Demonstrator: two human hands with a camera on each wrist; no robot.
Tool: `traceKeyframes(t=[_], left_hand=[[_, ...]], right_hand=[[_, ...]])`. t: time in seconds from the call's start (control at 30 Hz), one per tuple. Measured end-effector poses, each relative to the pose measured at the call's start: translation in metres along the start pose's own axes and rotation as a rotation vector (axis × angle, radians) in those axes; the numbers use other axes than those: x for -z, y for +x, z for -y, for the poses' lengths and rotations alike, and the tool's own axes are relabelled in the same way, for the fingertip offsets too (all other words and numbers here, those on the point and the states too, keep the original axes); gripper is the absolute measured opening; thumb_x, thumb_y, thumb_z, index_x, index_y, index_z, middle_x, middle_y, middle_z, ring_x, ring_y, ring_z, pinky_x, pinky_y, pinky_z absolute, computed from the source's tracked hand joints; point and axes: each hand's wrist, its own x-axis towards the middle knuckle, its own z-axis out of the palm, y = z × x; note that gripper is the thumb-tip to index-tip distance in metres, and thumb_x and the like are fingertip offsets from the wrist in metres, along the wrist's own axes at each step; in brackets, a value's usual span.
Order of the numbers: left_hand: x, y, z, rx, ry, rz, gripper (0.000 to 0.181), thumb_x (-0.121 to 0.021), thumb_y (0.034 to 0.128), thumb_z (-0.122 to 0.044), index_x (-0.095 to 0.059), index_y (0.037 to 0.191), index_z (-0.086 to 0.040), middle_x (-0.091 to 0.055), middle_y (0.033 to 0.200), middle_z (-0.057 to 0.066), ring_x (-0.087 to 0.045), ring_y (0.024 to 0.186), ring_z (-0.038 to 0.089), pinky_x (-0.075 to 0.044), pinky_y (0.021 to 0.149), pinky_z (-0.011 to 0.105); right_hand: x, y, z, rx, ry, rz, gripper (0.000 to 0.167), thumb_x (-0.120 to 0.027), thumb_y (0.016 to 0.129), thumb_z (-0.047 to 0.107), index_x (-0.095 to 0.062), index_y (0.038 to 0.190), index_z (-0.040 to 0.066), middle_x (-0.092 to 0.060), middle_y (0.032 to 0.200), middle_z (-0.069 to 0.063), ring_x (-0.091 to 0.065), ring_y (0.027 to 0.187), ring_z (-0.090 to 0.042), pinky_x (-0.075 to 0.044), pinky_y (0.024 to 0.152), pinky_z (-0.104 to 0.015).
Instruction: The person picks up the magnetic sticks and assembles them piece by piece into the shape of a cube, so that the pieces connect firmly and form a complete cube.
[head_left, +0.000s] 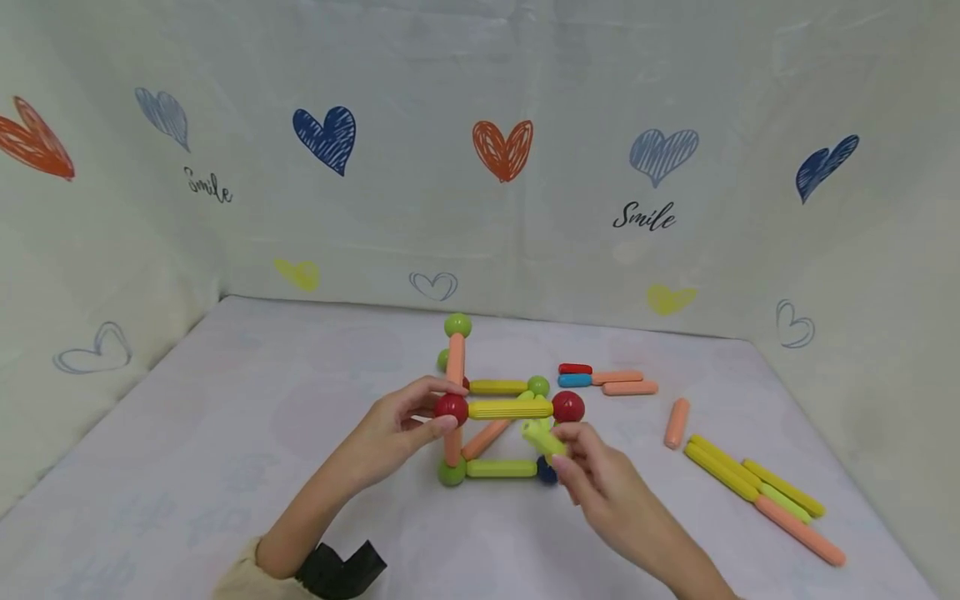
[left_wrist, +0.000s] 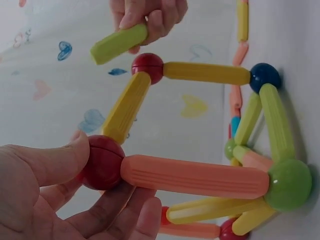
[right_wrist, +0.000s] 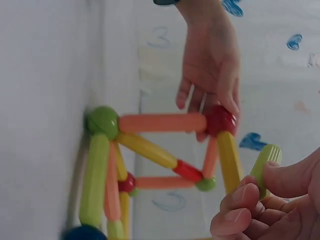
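A frame of rods and balls stands on the table. My left hand (head_left: 382,437) pinches the red ball (left_wrist: 104,162) at its upper left corner, between thumb and fingers. From that ball a yellow rod (head_left: 510,409) runs to a second red ball (head_left: 568,407), and an orange rod (left_wrist: 195,175) runs down to a green ball (left_wrist: 289,185). My right hand (head_left: 622,500) pinches a light green rod (right_wrist: 265,167) by one end, its other end free, just in front of the frame's right side. A dark blue ball (left_wrist: 265,77) sits at the lower right corner.
Orange, red and blue rods (head_left: 628,388) lie behind and right of the frame. A single orange rod (head_left: 677,423) and a group of yellow, green and orange rods (head_left: 798,529) lie further right. A black strap (head_left: 341,571) is by the left sleeve. A hanging cloth (head_left: 562,275) borders the table's back.
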Motion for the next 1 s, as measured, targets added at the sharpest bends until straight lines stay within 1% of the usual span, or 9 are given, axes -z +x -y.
traceKeyframes(t=[0.07, 0.1, 0.17, 0.3, 0.4, 0.53, 0.63, 0.83, 1.0], left_hand=[[0.0, 0.0, 0.001, -0.002, -0.005, 0.003, 0.034, -0.063, 0.0877, -0.025, -0.056, 0.12, -0.016, -0.061, 0.113, 0.01, -0.06, 0.096, 0.022, -0.052, 0.079, 0.033], [0.001, -0.001, 0.001, -0.002, -0.007, 0.004, 0.034, -0.063, 0.0878, -0.025, -0.056, 0.12, -0.016, -0.062, 0.114, 0.011, -0.06, 0.096, 0.022, -0.052, 0.079, 0.033], [0.001, 0.0, 0.001, -0.002, -0.012, 0.006, 0.034, -0.063, 0.0878, -0.024, -0.055, 0.12, -0.015, -0.062, 0.114, 0.011, -0.061, 0.095, 0.022, -0.052, 0.08, 0.033], [0.001, 0.0, 0.001, -0.003, -0.019, 0.005, 0.034, -0.063, 0.0878, -0.022, -0.055, 0.12, -0.014, -0.061, 0.115, 0.012, -0.061, 0.095, 0.022, -0.052, 0.08, 0.033], [0.001, 0.0, 0.002, -0.009, -0.024, 0.008, 0.034, -0.063, 0.088, -0.022, -0.055, 0.12, -0.013, -0.06, 0.116, 0.012, -0.061, 0.096, 0.023, -0.052, 0.08, 0.034], [0.003, -0.001, 0.002, -0.011, -0.036, 0.014, 0.034, -0.062, 0.0886, -0.022, -0.055, 0.12, -0.013, -0.059, 0.118, 0.012, -0.06, 0.099, 0.024, -0.052, 0.081, 0.034], [0.004, -0.001, 0.003, -0.012, -0.051, 0.024, 0.033, -0.062, 0.0891, -0.021, -0.054, 0.12, -0.012, -0.059, 0.118, 0.013, -0.059, 0.1, 0.024, -0.051, 0.081, 0.033], [0.005, 0.0, 0.003, -0.027, -0.067, 0.047, 0.034, -0.061, 0.0901, -0.022, -0.052, 0.121, -0.009, -0.057, 0.118, 0.015, -0.057, 0.101, 0.024, -0.05, 0.079, 0.032], [0.004, 0.001, 0.005, -0.03, -0.075, 0.055, 0.034, -0.06, 0.0904, -0.022, -0.05, 0.12, -0.009, -0.056, 0.119, 0.014, -0.056, 0.103, 0.025, -0.049, 0.08, 0.032]], right_hand=[[-0.013, 0.004, 0.001, -0.011, 0.028, 0.07, 0.025, -0.049, 0.097, 0.018, -0.045, 0.116, 0.002, -0.047, 0.072, 0.001, -0.043, 0.058, -0.003, -0.038, 0.049, -0.019], [-0.019, 0.006, 0.001, -0.017, 0.035, 0.085, 0.024, -0.05, 0.096, 0.018, -0.047, 0.115, 0.003, -0.048, 0.071, 0.001, -0.043, 0.057, -0.002, -0.039, 0.049, -0.019], [-0.03, 0.012, 0.003, -0.057, 0.05, 0.107, 0.024, -0.051, 0.096, 0.019, -0.048, 0.114, 0.003, -0.049, 0.071, -0.002, -0.043, 0.056, -0.002, -0.039, 0.049, -0.019], [-0.045, 0.022, 0.003, -0.089, 0.072, 0.095, 0.023, -0.052, 0.096, 0.016, -0.05, 0.113, 0.002, -0.051, 0.068, -0.004, -0.044, 0.055, -0.003, -0.04, 0.05, -0.019], [-0.051, 0.027, 0.003, -0.121, 0.112, 0.078, 0.027, -0.051, 0.096, 0.019, -0.049, 0.117, 0.001, -0.051, 0.069, -0.005, -0.045, 0.056, -0.006, -0.041, 0.052, -0.019], [-0.055, 0.032, 0.004, -0.14, 0.167, 0.065, 0.035, -0.052, 0.096, 0.022, -0.047, 0.122, 0.0, -0.052, 0.073, -0.009, -0.047, 0.058, -0.009, -0.042, 0.053, -0.02], [-0.056, 0.034, 0.003, -0.147, 0.173, 0.063, 0.035, -0.052, 0.096, 0.021, -0.046, 0.123, 0.0, -0.053, 0.075, -0.01, -0.049, 0.059, -0.011, -0.042, 0.054, -0.02], [-0.05, 0.03, 0.003, -0.15, 0.163, 0.064, 0.034, -0.054, 0.095, 0.019, -0.046, 0.124, 0.003, -0.055, 0.083, -0.01, -0.055, 0.062, -0.021, -0.044, 0.055, -0.021], [-0.043, 0.024, 0.004, -0.131, 0.13, 0.073, 0.037, -0.055, 0.093, 0.014, -0.045, 0.128, 0.006, -0.055, 0.085, -0.009, -0.054, 0.062, -0.019, -0.043, 0.054, -0.021]])
